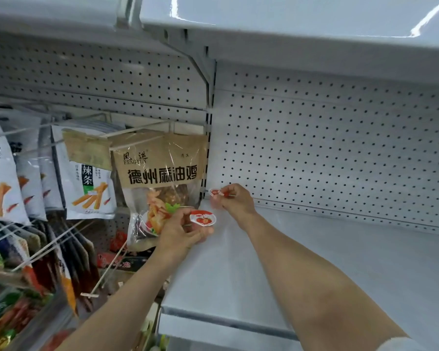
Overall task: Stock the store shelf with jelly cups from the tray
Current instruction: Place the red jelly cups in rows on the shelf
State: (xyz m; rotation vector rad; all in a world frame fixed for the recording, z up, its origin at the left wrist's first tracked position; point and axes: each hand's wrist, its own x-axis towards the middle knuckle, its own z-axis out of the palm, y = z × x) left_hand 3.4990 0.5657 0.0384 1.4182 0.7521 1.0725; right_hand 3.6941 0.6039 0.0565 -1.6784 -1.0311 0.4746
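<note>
Two hands are in view: the left hand [180,230] at seven o'clock of centre, the right hand [235,200] just right of centre. Two jelly cups show, one jelly cup [202,219] held by the left hand and a second jelly cup [216,195] at the right hand's fingertips; perhaps more sit under those fingers, which hide that spot. One white shelf [314,262] spans four o'clock. One brown chicken bag [160,183] hangs at nine o'clock. At least three white snack packets [86,178] hang further left, some overlapping.

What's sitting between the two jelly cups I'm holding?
Nothing: only bare white shelf shows between the left hand's cup and the right hand's cup in the head view.
</note>
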